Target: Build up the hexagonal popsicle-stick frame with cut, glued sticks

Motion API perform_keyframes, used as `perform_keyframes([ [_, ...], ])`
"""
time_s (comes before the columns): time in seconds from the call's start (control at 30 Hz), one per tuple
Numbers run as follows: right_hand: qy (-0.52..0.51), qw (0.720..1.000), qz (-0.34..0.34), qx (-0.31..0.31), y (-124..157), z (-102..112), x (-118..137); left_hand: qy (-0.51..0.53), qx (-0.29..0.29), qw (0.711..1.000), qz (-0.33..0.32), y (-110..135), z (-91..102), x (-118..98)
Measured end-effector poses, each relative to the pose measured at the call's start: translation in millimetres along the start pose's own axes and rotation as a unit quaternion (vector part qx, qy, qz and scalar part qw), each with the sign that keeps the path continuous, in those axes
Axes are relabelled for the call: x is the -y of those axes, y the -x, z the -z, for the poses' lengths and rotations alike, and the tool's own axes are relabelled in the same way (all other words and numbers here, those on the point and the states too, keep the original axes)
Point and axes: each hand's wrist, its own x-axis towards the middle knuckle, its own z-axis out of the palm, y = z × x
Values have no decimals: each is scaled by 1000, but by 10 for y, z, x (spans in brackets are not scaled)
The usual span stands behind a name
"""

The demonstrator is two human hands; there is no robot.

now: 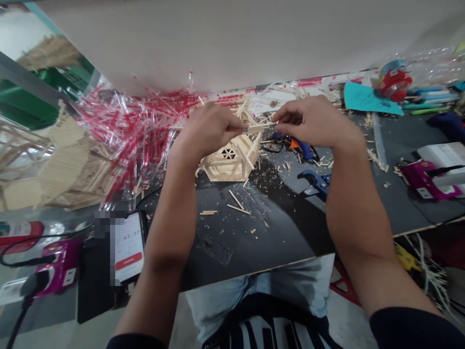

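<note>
My left hand [209, 128] is closed in a pinch on one end of a short, pale wooden stick piece [257, 128]. At its other end, the thumb and fingers of my right hand [314, 121] pinch together. The piece is held level above a small model house [227, 173] built of wooden sticks, which stands on the dark table [261, 261]. My left hand hides part of the model's upper left side. Behind my right wrist lie a blue tool with an orange part [305, 150] and blue-handled cutters [317, 182].
Red-and-clear plastic wrappers [134, 121] pile up at the back left, beside a larger wooden-stick model [69, 165]. A phone [129, 242] lies at the left edge near a magenta power strip [60, 266]. Offcuts litter the middle; a red tape roll [395, 85] sits back right.
</note>
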Motion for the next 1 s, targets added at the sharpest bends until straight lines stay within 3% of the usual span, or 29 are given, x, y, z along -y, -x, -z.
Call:
perform_keyframes([
  [1.0, -18, 1000, 11, -20, -33, -62, 39, 8, 11, 1000, 19, 8, 31, -60],
])
